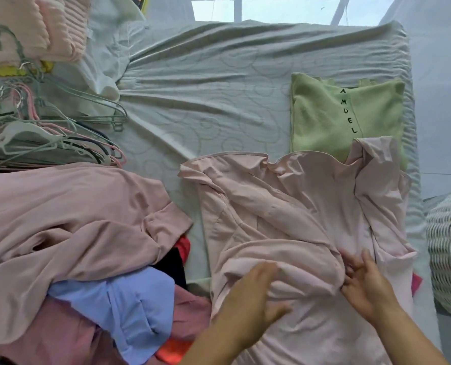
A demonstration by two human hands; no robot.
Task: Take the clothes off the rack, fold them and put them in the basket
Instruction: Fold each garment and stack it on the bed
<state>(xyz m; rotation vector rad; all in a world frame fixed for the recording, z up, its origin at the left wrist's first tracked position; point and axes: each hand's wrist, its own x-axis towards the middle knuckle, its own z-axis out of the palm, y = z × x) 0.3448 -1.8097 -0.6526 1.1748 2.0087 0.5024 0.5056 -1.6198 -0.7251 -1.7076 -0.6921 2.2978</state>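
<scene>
We see both forearms come in from the lower edge of the frame. The left hand (256,288) lies flat, fingers extended, pressing on the pale pink garment (284,206) at lower centre. The right hand (363,280), just beside it, has its fingers spread and relaxed on a fold of the same cloth; neither grips anything. The garment is spread crumpled over the bed (206,83), its far edge overlapping a folded green top (324,117) at centre right. A heap of unfolded clothes (74,246) fills the lower left, with hangers (48,133) above it. The white woven basket (445,259) sits at the right edge, beside the bed.
</scene>
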